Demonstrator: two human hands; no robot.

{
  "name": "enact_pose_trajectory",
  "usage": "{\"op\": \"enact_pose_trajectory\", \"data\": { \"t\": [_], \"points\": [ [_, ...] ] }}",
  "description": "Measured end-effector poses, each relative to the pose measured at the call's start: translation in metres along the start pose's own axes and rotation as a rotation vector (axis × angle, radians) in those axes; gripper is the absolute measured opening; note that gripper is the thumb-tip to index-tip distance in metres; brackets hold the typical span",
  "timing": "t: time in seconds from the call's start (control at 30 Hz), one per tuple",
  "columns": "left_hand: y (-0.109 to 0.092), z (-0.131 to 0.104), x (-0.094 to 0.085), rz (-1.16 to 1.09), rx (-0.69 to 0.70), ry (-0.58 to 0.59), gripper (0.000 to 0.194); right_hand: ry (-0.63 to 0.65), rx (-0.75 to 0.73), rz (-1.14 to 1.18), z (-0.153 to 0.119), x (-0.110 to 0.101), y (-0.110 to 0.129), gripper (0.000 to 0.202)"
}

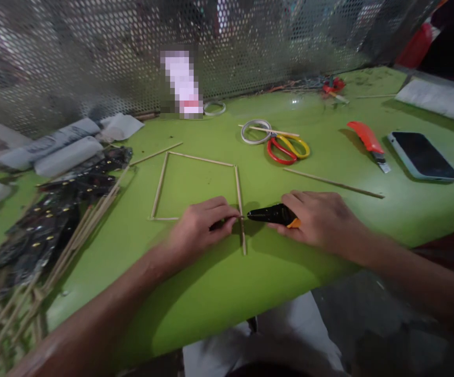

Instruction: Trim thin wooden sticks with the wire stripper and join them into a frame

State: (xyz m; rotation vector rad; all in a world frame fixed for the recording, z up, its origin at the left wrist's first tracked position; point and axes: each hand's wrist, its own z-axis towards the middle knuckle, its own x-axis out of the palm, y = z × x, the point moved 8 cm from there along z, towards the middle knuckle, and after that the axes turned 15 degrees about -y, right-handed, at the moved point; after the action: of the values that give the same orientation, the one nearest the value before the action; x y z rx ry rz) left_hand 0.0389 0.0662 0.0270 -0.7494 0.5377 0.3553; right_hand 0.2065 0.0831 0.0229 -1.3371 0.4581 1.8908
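Observation:
A four-sided frame of thin bamboo sticks (200, 158) lies on the green table. My left hand (205, 222) is closed at its near right corner, thumb and forefinger pinching where the sticks cross. Most of the frame's near stick is hidden behind this hand, and what exactly sits between the fingertips is too small to tell. The right-hand stick runs past the corner toward me. My right hand (315, 217) is wrapped round a pair of pliers (270, 214) with black jaws and a bit of orange handle showing. The jaw tips point left, just short of the corner.
Red-and-yellow scissors (282, 149), a tape roll (246, 137), a loose stick (332, 183), an orange cutter (366, 139) and a phone (425, 155) lie beyond my right hand. At left are bundled sticks (81, 235) and black plastic (50, 225). A perforated metal panel (113, 63) stands behind.

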Motion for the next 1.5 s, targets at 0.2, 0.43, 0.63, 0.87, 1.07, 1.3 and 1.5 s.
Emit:
{"op": "enact_pose_trajectory", "data": {
  "t": [0.2, 0.43, 0.63, 0.87, 1.07, 1.3, 1.5],
  "points": [
    [0.001, -0.001, 0.001, 0.014, 0.003, 0.011, 0.014, -0.007, -0.002, -0.004, 0.000, -0.001, 0.000, 0.052],
    [0.000, 0.001, 0.001, 0.023, 0.020, 0.008, 0.014, -0.012, -0.001, -0.001, 0.000, -0.001, 0.001, 0.049],
    [0.000, 0.000, 0.001, 0.016, 0.026, 0.009, 0.016, 0.002, 0.007, -0.007, 0.000, -0.001, 0.000, 0.049],
    [0.001, -0.001, 0.001, 0.017, 0.022, 0.014, 0.015, 0.025, 0.004, 0.003, 0.000, 0.000, 0.001, 0.050],
    [0.002, -0.002, 0.003, 0.017, 0.025, 0.034, 0.016, 0.052, 0.001, -0.034, 0.001, 0.000, 0.003, 0.049],
    [0.002, -0.002, -0.001, 0.004, 0.049, -0.037, 0.017, 0.131, 0.053, -0.063, 0.005, 0.000, 0.005, 0.047],
    [0.005, 0.002, -0.009, -0.077, -0.028, -0.095, 0.011, 0.150, 0.065, -0.074, 0.006, 0.000, 0.007, 0.049]
  ]
}}
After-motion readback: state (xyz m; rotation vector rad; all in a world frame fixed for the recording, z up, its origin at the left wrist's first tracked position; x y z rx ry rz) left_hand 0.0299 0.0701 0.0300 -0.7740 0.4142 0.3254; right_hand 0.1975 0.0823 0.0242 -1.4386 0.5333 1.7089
